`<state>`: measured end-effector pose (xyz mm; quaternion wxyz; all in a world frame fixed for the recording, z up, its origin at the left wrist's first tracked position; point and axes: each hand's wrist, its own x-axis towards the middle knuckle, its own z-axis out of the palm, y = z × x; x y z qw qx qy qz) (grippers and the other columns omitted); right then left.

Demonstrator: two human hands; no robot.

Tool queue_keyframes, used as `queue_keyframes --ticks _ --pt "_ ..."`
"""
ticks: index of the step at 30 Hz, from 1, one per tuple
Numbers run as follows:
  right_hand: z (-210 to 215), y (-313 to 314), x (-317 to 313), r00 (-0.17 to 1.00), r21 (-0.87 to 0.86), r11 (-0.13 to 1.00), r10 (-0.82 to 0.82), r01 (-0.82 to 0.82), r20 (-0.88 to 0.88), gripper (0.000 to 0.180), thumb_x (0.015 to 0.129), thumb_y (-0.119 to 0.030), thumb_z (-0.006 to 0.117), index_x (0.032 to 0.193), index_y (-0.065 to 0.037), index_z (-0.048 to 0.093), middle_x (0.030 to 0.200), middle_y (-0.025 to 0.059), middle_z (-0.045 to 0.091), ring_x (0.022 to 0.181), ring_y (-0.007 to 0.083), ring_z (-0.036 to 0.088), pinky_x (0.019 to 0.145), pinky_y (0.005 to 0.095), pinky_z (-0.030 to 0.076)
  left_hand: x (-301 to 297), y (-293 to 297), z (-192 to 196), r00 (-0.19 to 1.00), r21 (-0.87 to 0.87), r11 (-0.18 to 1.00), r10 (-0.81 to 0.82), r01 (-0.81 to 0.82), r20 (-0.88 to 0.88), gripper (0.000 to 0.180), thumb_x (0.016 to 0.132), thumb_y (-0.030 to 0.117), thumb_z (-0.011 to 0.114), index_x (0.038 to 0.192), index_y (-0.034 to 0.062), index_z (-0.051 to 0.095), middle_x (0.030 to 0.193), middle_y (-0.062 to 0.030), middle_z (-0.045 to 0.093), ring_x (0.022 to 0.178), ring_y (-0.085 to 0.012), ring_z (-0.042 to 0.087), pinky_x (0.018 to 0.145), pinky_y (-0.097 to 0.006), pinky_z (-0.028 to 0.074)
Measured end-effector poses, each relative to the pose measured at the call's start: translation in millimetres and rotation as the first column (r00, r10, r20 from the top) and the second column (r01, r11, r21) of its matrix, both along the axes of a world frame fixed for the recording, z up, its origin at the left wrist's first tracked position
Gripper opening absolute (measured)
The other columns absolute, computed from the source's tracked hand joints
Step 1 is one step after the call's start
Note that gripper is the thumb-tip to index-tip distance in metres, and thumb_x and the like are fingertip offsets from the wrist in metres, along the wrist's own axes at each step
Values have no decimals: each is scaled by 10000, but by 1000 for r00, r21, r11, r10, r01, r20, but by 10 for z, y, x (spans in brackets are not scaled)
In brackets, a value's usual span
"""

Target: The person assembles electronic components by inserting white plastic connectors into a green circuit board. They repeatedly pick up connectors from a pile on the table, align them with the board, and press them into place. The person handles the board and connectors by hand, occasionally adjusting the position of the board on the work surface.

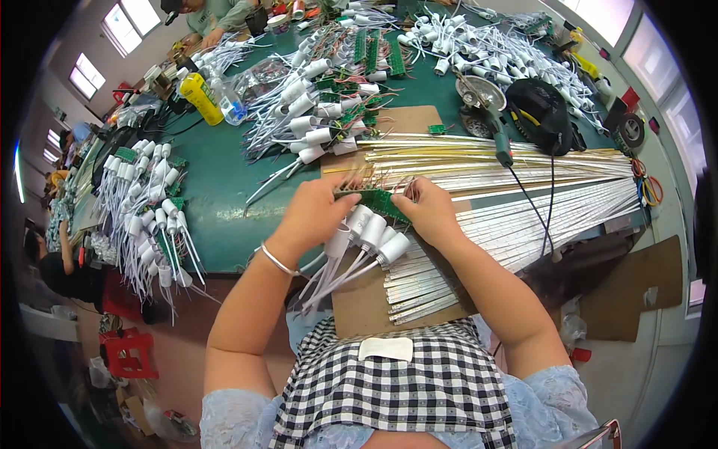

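Observation:
Between my two hands is a green circuit board [385,202], held up over the front of the table. The thumb and fingers of my left hand [318,209] pinch its left end. My right hand [428,212] grips the right end the same way. Thin brown wires stick up along the board's far edge. Several white cylindrical caps [372,233] with white cables hang just below it, above a brown cardboard sheet [359,299]. Long thin silvery strips [508,217] lie to the right, under and beside my right forearm. My fingertips behind the board are hidden.
White cabled caps with green boards are heaped at the left [146,202], centre [310,112] and far right [486,49]. A soldering iron [501,142] with a black cord rests across the strips by a metal dish [481,93]. A yellow bottle [200,99] stands far left. Another person works beyond.

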<state>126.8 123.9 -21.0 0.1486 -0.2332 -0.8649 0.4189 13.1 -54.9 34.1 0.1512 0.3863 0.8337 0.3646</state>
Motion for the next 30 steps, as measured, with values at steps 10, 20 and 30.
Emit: queue_keyframes --ticks 10,20,30 --pt "606 -348 -158 724 -179 729 555 -660 -410 683 879 -295 596 1400 -4 266 1328 243 444 1164 312 503 962 374 397 -109 -423 295 687 542 830 -316 -135 654 340 847 55 604 1177 -14 556 1037 -69 628 871 -98 591 776 -235 474" --pt "687 -607 -633 878 -596 646 309 -476 -366 284 858 -154 609 1097 -5 572 798 43 609 690 94 539 621 266 451 -244 -436 186 731 580 765 -220 -281 646 272 854 54 611 1110 -35 583 1041 -110 638 880 -136 619 795 -256 494" --pt "356 -656 -963 901 -584 687 345 -433 -263 248 855 -135 597 1092 -62 596 755 -11 574 663 67 517 592 237 429 -461 -361 -75 733 481 823 -123 -301 669 294 865 91 602 1143 -5 591 1081 -94 625 966 -150 592 846 -281 476"
